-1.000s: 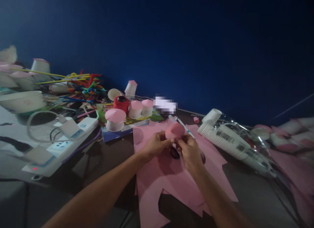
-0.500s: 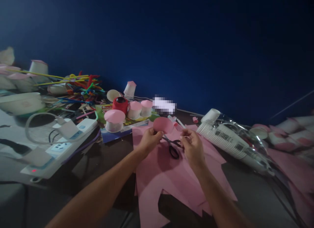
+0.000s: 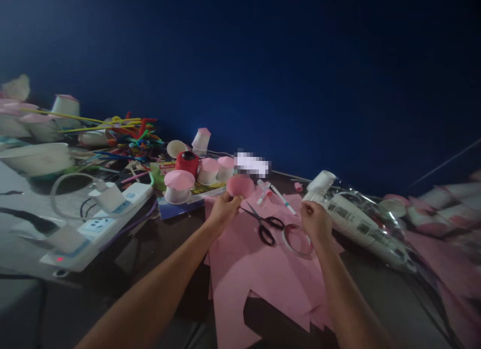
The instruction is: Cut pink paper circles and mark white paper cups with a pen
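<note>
Paper round: a pink piece (image 3: 240, 186), raised at the fingertips of the left hand (image 3: 224, 211), its face turned toward the viewer.
Left grip: closed on the near edge of that round, thumb and fingers pinching it.
Right grip: the right hand (image 3: 315, 221) is well apart from the left one, its fingers curled together; whether anything sits between them cannot be told.
Scissors: black-handled scissors (image 3: 260, 218) lie just right of the left grip, blades slightly parted and pointing toward it, loops toward the right hand.
Tape: a ring-shaped roll (image 3: 284, 237) lies just left of the right grip, beyond the scissors.
Sheets: pink paper (image 3: 259, 269), overlapping and cut at the edges, spreads below and between both grips.
Marker: a white pen with a blue-green band (image 3: 284, 201) lies between the grips, farther from the viewer than the scissors.
Cup stack: nested white paper cups (image 3: 353, 216) in clear plastic lie just beyond and to the right of the right grip.
Topped cup: a white cup with a pink cone-like top (image 3: 179, 181) stands left of the left grip.
Spool: a red spool (image 3: 187, 163) stands behind that cup.
</note>
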A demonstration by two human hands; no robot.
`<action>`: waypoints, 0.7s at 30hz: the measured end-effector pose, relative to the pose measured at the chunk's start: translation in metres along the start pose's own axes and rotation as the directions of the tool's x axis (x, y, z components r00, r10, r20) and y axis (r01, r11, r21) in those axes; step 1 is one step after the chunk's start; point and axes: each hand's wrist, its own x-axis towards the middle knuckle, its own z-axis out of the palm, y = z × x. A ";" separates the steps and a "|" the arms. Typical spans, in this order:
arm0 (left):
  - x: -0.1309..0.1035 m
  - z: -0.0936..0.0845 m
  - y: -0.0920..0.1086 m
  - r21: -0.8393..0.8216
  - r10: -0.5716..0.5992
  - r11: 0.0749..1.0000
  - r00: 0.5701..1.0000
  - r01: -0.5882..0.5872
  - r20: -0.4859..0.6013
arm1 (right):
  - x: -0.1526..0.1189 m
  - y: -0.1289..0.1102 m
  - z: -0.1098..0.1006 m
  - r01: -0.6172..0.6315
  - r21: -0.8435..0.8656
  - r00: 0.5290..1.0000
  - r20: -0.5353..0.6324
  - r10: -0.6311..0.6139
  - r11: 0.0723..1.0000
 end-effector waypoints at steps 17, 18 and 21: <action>0.010 -0.006 -0.010 -0.020 -0.035 0.999 0.999 0.035 0.016 | -0.001 -0.040 0.000 -0.034 0.166 0.964 0.266 -0.012 0.985; 0.010 -0.007 -0.010 -0.022 -0.039 0.999 0.999 0.039 0.020 | 0.004 -0.047 0.002 -0.040 0.123 0.953 0.303 0.001 0.992; 0.009 -0.008 -0.011 -0.024 -0.045 0.999 0.999 0.046 0.028 | 0.018 -0.071 0.015 0.010 -0.036 0.914 0.406 0.006 0.999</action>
